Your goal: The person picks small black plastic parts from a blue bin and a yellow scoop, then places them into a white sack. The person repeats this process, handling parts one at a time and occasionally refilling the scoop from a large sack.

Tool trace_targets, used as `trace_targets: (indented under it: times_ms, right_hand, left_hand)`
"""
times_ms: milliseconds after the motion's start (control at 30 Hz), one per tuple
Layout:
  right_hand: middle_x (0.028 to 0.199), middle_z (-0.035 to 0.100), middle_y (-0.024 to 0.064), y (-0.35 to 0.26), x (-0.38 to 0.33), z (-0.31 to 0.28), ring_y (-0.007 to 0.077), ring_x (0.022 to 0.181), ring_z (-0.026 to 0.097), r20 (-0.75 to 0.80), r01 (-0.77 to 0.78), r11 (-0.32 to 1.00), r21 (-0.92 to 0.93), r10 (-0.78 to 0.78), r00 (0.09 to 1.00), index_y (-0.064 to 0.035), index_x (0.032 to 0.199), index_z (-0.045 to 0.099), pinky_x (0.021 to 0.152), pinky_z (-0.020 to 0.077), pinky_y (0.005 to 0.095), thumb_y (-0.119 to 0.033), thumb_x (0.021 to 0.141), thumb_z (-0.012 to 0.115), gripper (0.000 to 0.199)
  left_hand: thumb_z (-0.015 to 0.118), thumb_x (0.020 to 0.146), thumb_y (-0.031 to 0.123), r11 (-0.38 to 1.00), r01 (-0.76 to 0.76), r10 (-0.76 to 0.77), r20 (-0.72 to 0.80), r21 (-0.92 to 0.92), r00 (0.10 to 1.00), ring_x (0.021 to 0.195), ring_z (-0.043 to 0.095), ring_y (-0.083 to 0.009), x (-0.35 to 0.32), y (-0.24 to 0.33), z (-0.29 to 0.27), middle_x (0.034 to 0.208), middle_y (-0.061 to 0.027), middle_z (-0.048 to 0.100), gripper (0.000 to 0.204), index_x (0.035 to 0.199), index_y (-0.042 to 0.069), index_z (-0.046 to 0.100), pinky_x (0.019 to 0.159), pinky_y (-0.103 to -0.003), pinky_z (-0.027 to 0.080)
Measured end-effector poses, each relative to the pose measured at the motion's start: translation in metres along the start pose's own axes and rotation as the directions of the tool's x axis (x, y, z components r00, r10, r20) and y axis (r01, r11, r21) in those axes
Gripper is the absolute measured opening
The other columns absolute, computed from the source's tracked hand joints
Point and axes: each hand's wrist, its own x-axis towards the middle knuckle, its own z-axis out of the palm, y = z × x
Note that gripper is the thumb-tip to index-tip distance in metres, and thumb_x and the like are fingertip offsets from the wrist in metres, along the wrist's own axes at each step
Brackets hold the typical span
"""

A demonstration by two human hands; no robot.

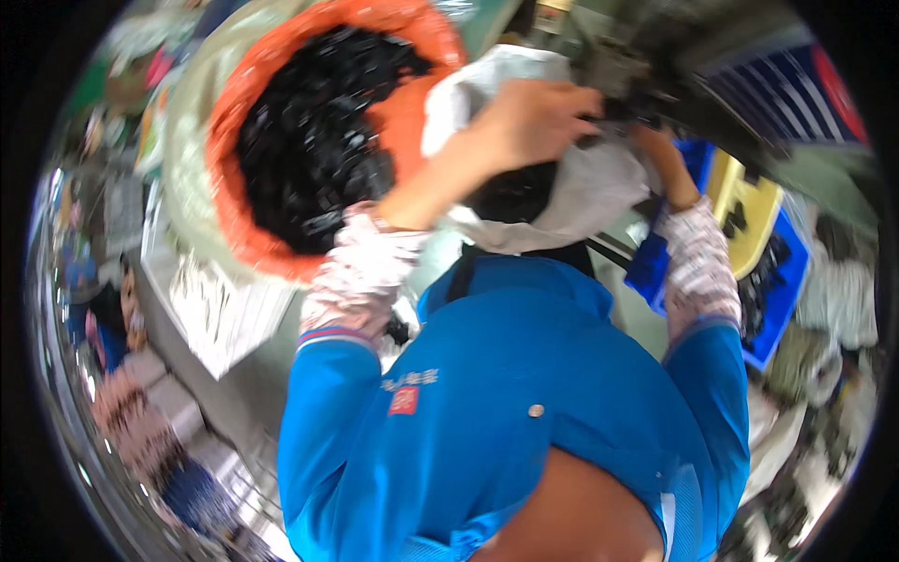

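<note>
My left hand (538, 122) reaches over a white cloth-lined container (599, 206), its fingers curled together at a small dark piece that is blurred. Farther right, my right hand (660, 155) is close to the dark machine part (632, 98); its fingers are mostly hidden. Black pieces (515, 192) lie inside the white-lined container, below my left wrist. To the left stands a wide tub lined with orange plastic (225, 178), holding a heap of glossy black pieces (314, 140).
A blue bin (796, 309) with black parts and a yellow tray (757, 220) stand at the right. A panel with blue and white stripes (777, 94) rises at the upper right. White strips (201, 304) lie left, below the tub. Stacked bundles (154, 403) fill the far left.
</note>
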Motion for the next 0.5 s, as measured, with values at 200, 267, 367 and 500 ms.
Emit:
trace_targets:
  times_ms: [200, 267, 367, 500]
  right_hand:
    - [0.102, 0.069, 0.0198, 0.028, 0.019, 0.02, 0.0367, 0.101, 0.065, -0.105, -0.051, 0.991, -0.123, 0.038, 0.994, -0.0085, 0.116, 0.065, 0.086, 0.0517, 0.0438, -0.019, 0.087, 0.059, 0.032]
    - [0.102, 0.07, 0.02, 0.024, 0.02, 0.021, 0.0373, 0.101, 0.066, -0.041, -0.025, 0.958, -0.286, 0.014, 0.999, -0.0108, 0.114, 0.067, 0.084, 0.0523, 0.0442, -0.022, 0.088, 0.06, 0.03]
    - [0.101, 0.07, 0.0192, 0.039, 0.021, 0.029, 0.0381, 0.098, 0.067, -0.15, -0.065, 0.934, -0.352, 0.012, 0.989, -0.0175, 0.113, 0.068, 0.083, 0.0523, 0.0449, -0.03, 0.088, 0.06, 0.028]
    - [0.103, 0.07, 0.0159, 0.023, 0.022, -0.003, 0.0329, 0.094, 0.068, -0.063, -0.14, 0.988, -0.066, 0.136, 0.989, -0.0161, 0.115, 0.068, 0.08, 0.0536, 0.0422, -0.029, 0.09, 0.061, 0.029]
  left_hand:
    - [0.074, 0.081, 0.019, 0.963, 0.072, 0.028, -0.362, 0.258, 0.932, 0.09, 0.067, -0.03, -0.075, -0.021, -0.004, 0.107, -0.0103, 0.069, 0.03, 0.109, 0.012, 0.065, 0.076, -0.039, 0.053]
    - [0.073, 0.082, 0.019, 0.89, 0.414, -0.315, -0.4, 0.19, 0.861, 0.096, 0.067, -0.0302, -0.117, -0.037, -0.025, 0.109, -0.0123, 0.069, 0.031, 0.111, 0.01, 0.064, 0.082, -0.041, 0.053]
    - [0.066, 0.086, 0.014, 0.648, 0.762, -0.651, -0.526, -0.009, 0.548, 0.095, 0.068, -0.0315, -0.171, -0.081, -0.066, 0.11, -0.0143, 0.069, 0.029, 0.114, 0.009, 0.062, 0.083, -0.042, 0.053]
    - [0.055, 0.083, -0.001, 0.465, 0.727, -0.581, -0.446, 0.505, 0.681, 0.111, 0.062, -0.03, -0.19, -0.133, -0.111, 0.116, -0.0115, 0.067, 0.038, 0.119, 0.012, 0.06, 0.089, -0.041, 0.052]
